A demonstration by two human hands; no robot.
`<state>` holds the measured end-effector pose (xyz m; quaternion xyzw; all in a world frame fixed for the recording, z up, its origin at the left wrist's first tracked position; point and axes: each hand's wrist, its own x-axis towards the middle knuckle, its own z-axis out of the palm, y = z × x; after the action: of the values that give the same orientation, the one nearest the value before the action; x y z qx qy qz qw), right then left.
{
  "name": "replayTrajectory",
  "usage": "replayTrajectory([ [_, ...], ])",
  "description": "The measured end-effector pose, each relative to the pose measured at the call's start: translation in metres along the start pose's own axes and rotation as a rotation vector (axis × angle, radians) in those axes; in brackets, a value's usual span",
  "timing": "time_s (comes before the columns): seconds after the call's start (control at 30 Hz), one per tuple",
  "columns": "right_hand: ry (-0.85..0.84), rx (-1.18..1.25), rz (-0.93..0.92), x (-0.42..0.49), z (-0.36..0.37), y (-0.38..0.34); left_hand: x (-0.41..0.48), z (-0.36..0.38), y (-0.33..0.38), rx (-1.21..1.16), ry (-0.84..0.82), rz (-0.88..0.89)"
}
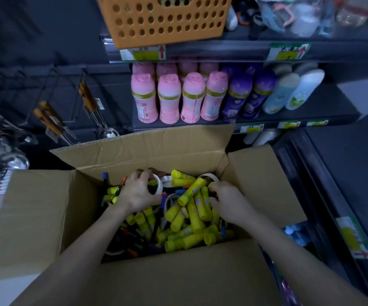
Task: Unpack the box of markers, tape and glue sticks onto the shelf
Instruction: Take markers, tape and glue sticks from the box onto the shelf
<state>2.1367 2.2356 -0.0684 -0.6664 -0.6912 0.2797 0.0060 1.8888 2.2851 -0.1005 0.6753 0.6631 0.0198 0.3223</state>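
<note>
The box [134,272] stands open below the shelf [333,111], still full. The left hand [138,192] has its grip curled round a tape roll [158,184]. The right hand [228,203] curls over the glue sticks [192,195], but I cannot tell if it holds one. The picking step is in hand. Next, lift the items clear up to the shelf.

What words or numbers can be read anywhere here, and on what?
No text reads clearly.
Shelf price tags: red arrows show, print blurred.
Pink bottles: labels too small.
Glue sticks: blue print blurred.
</note>
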Motion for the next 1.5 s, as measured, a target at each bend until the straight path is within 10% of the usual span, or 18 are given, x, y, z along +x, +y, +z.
replayTrajectory([
  [0.4,-0.271,-0.532,-0.347,0.058,0.013,-0.015,0.004,0.002,-0.021,-0.047,-0.037,-0.02],
  [0.97,-0.433,-0.054,0.366,0.034,0.033,-0.052,-0.003,0.003,-0.02,-0.105,-0.022,0.049],
  [1.17,-0.255,-0.033,0.231,0.023,0.038,-0.049,-0.001,0.007,-0.017,-0.051,-0.081,0.054],
  [1.5,-0.09,0.672,0.352,-0.021,-0.009,-0.027,0.002,-0.002,-0.025,-0.047,-0.185,0.114],
])
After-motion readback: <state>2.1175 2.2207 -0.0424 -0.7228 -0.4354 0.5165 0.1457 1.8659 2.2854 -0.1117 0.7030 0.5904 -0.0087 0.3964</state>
